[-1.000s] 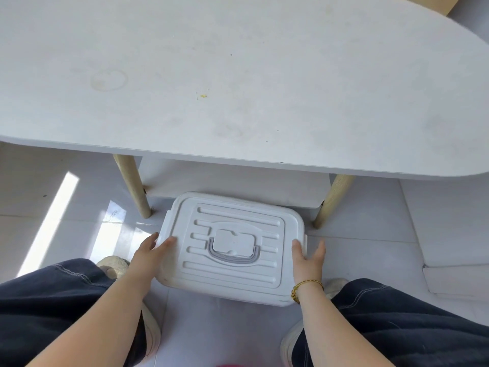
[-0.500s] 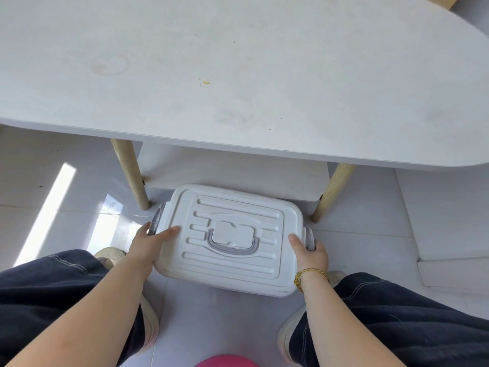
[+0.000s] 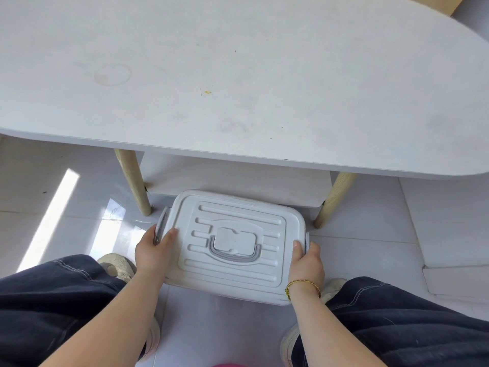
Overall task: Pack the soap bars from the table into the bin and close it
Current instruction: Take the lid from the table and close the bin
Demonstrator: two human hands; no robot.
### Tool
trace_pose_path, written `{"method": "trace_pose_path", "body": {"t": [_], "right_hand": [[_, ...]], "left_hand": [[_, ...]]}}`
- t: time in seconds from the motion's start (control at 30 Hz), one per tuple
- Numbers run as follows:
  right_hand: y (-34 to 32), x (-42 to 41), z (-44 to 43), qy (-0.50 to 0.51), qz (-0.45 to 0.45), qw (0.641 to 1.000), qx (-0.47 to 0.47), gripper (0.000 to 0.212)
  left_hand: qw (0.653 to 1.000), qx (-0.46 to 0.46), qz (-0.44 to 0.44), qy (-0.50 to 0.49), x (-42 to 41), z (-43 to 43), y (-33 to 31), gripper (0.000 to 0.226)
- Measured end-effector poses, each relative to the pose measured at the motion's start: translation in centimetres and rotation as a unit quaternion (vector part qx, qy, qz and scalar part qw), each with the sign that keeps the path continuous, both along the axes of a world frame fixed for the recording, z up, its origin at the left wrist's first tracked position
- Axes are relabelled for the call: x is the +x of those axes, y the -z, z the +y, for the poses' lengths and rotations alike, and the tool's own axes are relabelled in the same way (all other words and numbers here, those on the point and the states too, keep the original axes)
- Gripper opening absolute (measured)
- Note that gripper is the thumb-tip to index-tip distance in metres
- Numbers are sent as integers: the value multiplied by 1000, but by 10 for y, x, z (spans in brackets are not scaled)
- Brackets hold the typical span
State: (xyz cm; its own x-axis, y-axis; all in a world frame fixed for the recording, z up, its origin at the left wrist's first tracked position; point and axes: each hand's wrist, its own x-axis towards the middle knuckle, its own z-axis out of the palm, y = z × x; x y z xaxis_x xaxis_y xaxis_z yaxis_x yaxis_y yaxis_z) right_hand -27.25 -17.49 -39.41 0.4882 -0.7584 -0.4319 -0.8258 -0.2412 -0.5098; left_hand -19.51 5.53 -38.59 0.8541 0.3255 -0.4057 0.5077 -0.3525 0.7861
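A white rectangular plastic bin (image 3: 235,250) has a lid patterned with raised horizontal ribs and a grey handle (image 3: 232,256) and grey side latches (image 3: 160,225). The white oval bench (image 3: 238,83) bears a faint ring stain and a small yellow speck, on pale wooden legs (image 3: 133,181). Dark navy trousers (image 3: 53,300) show white stitching; a gold bracelet (image 3: 301,286) circles one wrist.

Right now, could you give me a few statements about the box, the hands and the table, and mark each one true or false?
1. The bin sits on the floor, partly under the table. True.
2. The lid is off the bin. False: the lid lies on it, its grey handle folded flat.
3. The left hand is at the grey latch on the bin's side. True.
4. Soap bars lie on the tabletop. False: none show there, only stains.
5. The right hand holds the lid's handle. False: it is at the bin's right edge.
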Motion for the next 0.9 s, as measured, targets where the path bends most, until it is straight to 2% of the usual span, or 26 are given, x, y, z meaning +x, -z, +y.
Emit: {"method": "trace_pose_path", "body": {"t": [0.2,0.33,0.4,0.47,0.9], "right_hand": [[5,0,2,-37,20,998,-44,43],[5,1,2,-57,26,997,-55,44],[3,2,3,-65,17,996,-53,45],[2,2,2,-72,10,996,-51,46],[-3,22,-20,-121,-18,992,-32,45]], "left_hand": [[1000,16,-20,9,-1,-1,4,29],[999,31,-28,16,-6,-7,2,14],[996,73,-38,19,-8,-10,1,28],[994,92,-53,23,-9,-11,2,29],[996,78,-23,-35,-18,-22,9,31]]}}
